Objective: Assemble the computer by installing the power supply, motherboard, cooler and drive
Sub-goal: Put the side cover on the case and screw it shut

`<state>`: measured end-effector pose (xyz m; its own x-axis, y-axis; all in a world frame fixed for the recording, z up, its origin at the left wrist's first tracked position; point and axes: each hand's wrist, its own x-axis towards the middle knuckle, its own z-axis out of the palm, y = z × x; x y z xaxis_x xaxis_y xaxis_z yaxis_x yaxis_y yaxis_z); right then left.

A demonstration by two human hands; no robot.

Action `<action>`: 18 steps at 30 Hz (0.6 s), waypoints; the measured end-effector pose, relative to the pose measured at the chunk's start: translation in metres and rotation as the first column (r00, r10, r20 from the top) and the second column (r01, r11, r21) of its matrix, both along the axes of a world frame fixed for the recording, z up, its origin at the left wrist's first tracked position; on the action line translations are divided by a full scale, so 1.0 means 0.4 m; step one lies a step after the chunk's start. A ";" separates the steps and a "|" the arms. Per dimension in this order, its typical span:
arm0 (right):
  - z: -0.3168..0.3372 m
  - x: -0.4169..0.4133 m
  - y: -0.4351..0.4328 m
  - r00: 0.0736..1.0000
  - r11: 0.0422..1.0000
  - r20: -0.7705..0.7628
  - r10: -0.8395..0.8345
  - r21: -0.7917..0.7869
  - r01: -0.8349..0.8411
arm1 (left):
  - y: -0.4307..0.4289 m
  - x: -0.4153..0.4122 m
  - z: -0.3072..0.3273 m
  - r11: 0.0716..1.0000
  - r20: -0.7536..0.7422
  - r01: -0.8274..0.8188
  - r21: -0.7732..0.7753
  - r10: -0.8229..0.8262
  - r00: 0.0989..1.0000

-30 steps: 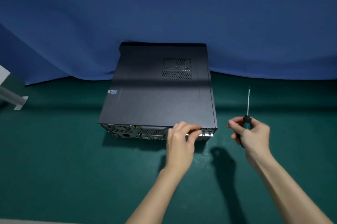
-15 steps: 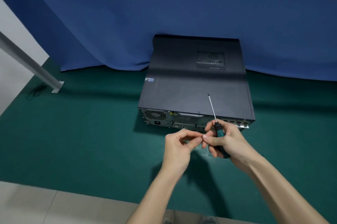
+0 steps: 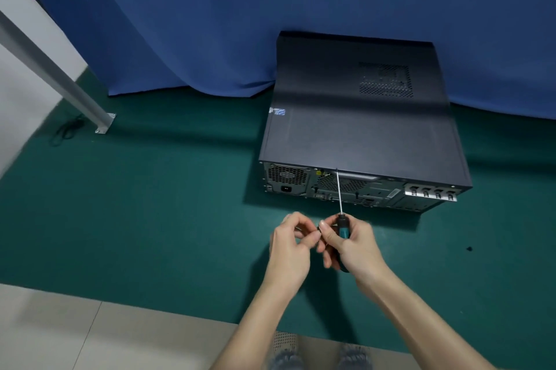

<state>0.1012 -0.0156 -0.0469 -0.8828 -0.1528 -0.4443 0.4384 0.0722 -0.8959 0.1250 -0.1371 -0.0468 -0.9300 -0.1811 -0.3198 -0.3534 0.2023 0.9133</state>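
We have the right hand wrapped round the handle of the screwdriver, its shaft pointing up at the back of the closed computer case, which lies flat on the green mat just beyond the hands; the left hand has its fingers curled, thumb and forefinger pinching a small dark piece that we take for a screw, close against the right thumb. We judge the main risk is dropping that piece between such crowded fingertips, since it would be hard to spot on the dark mat; the long shaft could also jab the rear panel if the wrist tips
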 end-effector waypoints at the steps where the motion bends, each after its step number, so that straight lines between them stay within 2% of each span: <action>1: -0.014 0.003 -0.012 1.000 0.999 -0.026 -0.009 0.047 0.010 | -0.016 -0.006 -0.015 0.997 -0.012 -0.040 -0.061 0.039 0.999; 5: -0.082 0.016 -0.033 0.996 0.951 -0.048 0.073 0.304 -0.055 | -0.091 -0.055 -0.094 0.928 -0.070 -0.288 -0.234 0.280 0.958; 10: -0.165 0.001 -0.047 0.958 0.743 0.056 0.282 0.619 -0.255 | -0.135 -0.148 -0.194 0.841 -0.099 -0.405 -0.358 0.397 0.912; 13: -0.190 -0.022 -0.059 0.938 0.691 0.112 0.329 0.648 -0.320 | -0.132 -0.190 -0.238 0.795 -0.117 -0.422 -0.435 0.415 0.902; 18: -0.209 -0.039 -0.063 0.932 0.665 0.142 0.334 0.665 -0.340 | -0.120 -0.206 -0.278 0.754 -0.182 -0.491 -0.435 0.461 0.869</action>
